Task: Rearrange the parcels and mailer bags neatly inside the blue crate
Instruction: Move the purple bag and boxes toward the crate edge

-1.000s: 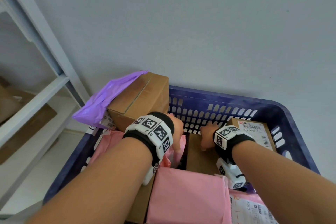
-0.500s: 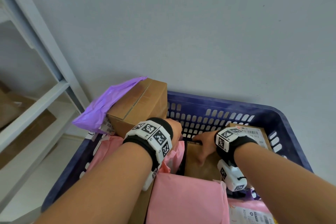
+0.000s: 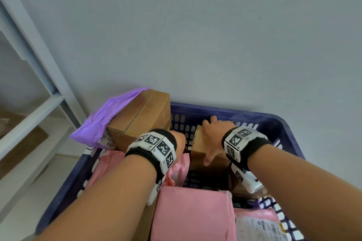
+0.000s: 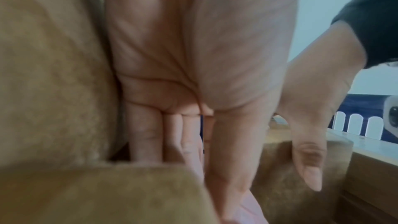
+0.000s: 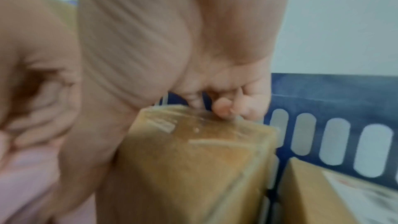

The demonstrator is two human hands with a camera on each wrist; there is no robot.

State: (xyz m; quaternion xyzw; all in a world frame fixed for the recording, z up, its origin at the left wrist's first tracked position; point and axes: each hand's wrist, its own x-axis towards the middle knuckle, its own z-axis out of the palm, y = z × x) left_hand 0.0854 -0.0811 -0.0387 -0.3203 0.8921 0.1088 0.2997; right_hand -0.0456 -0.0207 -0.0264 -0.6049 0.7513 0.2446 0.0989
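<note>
The blue crate (image 3: 244, 113) holds parcels and mailer bags. My right hand (image 3: 213, 139) grips a plain brown parcel (image 3: 197, 150) tipped up on end near the back wall. Its fingers (image 5: 224, 108) curl over the top edge of the parcel (image 5: 189, 168), with the thumb on the near face. My left hand (image 3: 179, 139) reaches down beside the large cardboard box (image 3: 141, 117) at the back left. Its straight fingers (image 4: 183, 142) lie flat against that box (image 4: 49, 74) and hold nothing. A purple mailer (image 3: 105, 121) lies over the large box.
A pink mailer (image 3: 192, 215) fills the crate's front middle, another pink one (image 3: 109, 166) lies under my left arm, and a labelled mailer (image 3: 256, 225) sits at the front right. A labelled box (image 5: 323, 193) stands right of the held parcel. White shelving (image 3: 29, 119) stands to the left.
My right hand has raised the brown parcel from lying flat to standing on end. The left hand has stayed beside the large box.
</note>
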